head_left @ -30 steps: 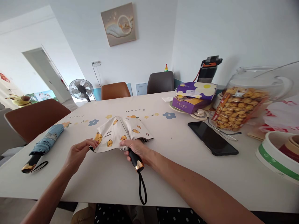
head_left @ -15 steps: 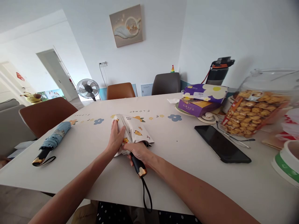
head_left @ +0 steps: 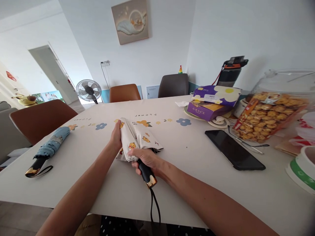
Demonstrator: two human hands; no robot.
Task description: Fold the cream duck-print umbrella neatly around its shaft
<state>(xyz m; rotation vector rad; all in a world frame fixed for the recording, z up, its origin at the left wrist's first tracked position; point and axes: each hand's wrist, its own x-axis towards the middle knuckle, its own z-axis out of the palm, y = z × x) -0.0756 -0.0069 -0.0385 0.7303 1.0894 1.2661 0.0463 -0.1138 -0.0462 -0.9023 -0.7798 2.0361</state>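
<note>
- White folding umbrella point(head_left: 128, 136): over the table point(head_left: 187, 193), long axis slanting forward-left from the right hand point(head_left: 147, 159).
- Right grip: closed round handle point(head_left: 147, 174) top and canopy point(head_left: 145, 141) hem.
- Left hand point(head_left: 115, 136): nearer the canopy's far end, against its left side; cannot tell how far its hidden fingers close.
- Canopy: loosely pleated, duck-print fabric; handle smooth black, gold-tipped, strap point(head_left: 152, 203) looped.

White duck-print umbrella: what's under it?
The flower-printed tabletop shows around the white duck-print umbrella. Whatever lies directly beneath is covered by its loose folds and the right hand, so I cannot tell.
</note>
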